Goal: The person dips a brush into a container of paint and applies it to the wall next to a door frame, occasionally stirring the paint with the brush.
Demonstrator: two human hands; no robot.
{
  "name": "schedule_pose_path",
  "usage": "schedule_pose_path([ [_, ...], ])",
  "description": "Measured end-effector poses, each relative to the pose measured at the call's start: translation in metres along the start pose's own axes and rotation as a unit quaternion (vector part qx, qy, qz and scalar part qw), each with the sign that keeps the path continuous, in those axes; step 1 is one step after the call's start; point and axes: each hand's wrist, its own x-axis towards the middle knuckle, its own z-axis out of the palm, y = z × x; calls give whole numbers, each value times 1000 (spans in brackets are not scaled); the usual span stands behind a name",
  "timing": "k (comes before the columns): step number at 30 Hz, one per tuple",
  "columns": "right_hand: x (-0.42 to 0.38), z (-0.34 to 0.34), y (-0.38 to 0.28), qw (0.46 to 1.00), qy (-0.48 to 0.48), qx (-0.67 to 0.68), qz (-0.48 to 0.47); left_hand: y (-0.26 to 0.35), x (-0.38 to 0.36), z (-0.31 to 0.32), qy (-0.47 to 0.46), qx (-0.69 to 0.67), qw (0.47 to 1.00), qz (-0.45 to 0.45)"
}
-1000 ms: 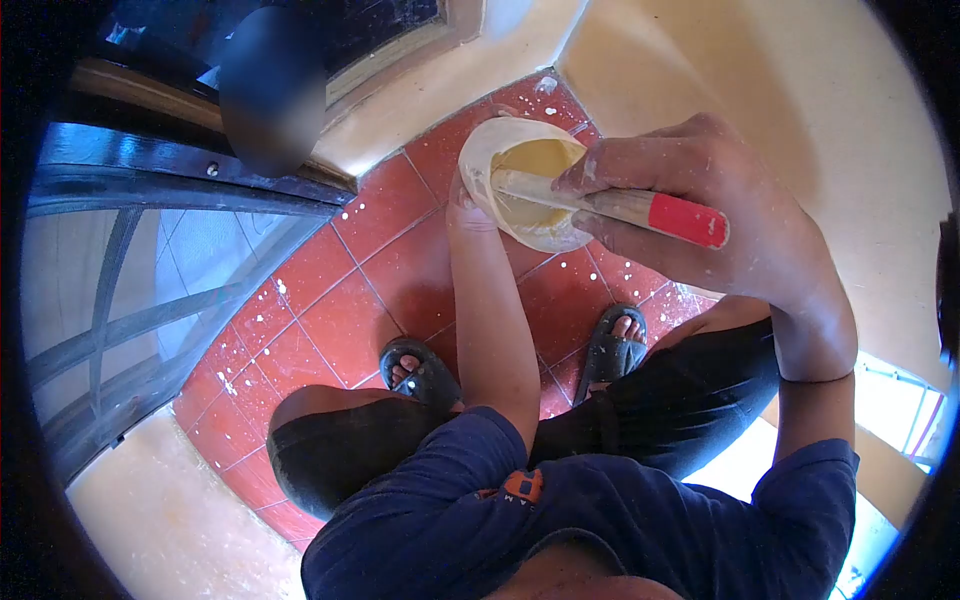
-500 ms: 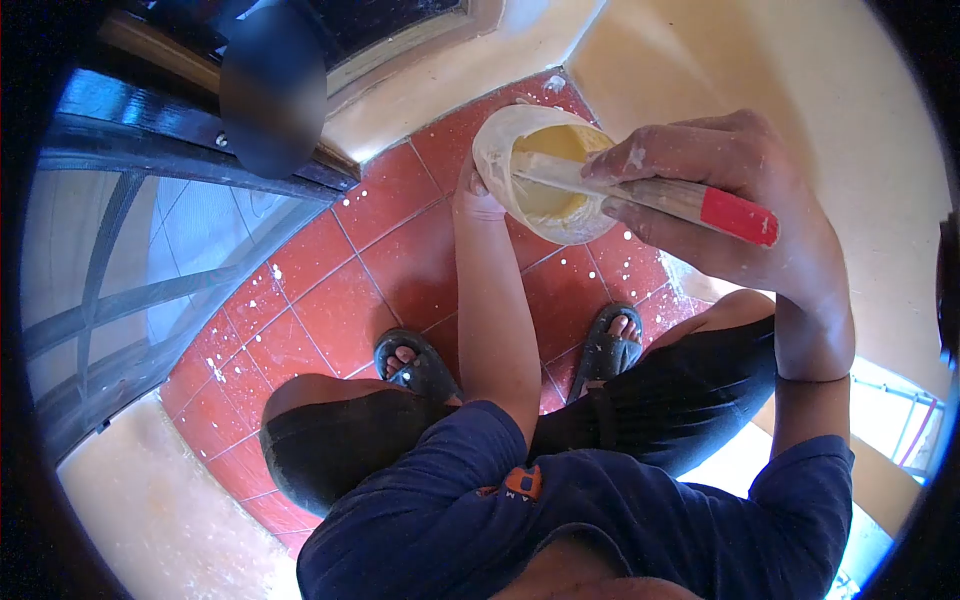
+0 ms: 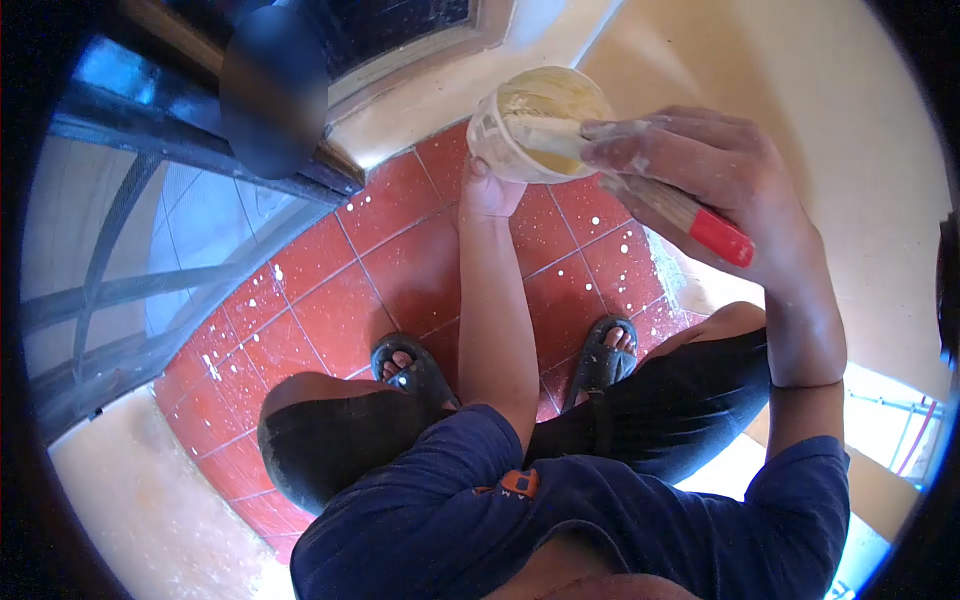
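Note:
My left hand (image 3: 489, 190) is wrapped round the side and underside of a whitish plastic tub (image 3: 497, 145). The tub leans toward me, and pale yellow paint (image 3: 565, 98) coats its inside. In my right hand (image 3: 705, 155) is a flat paintbrush (image 3: 665, 203) with a wooden handle and a red end. Its paint-covered head reaches into the mouth of the tub. My right fingers are closed round the brush near its head; they hide part of it and of the tub's rim.
Red floor tiles (image 3: 410, 260) spotted with white paint lie below, with my sandalled feet (image 3: 415, 370) on them. A cream wall (image 3: 850, 130) rises at the right. To the left stand a mesh-panelled door (image 3: 130, 270) and a framed window (image 3: 400, 50).
The tub has moved up in the view, away from my body, and tilts differently. The brush has turned slightly, its red end shifting left and down. Both hands keep their hold.

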Motion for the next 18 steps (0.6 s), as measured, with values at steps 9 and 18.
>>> schedule_pose_path([
  [9,2,3,5,995,52,-65,-57,14,-4,8,-23,-11,1000,-3],
  [18,0,7,7,983,99,-136,-71,15,-2,22,-12,21,1000,-11],
])
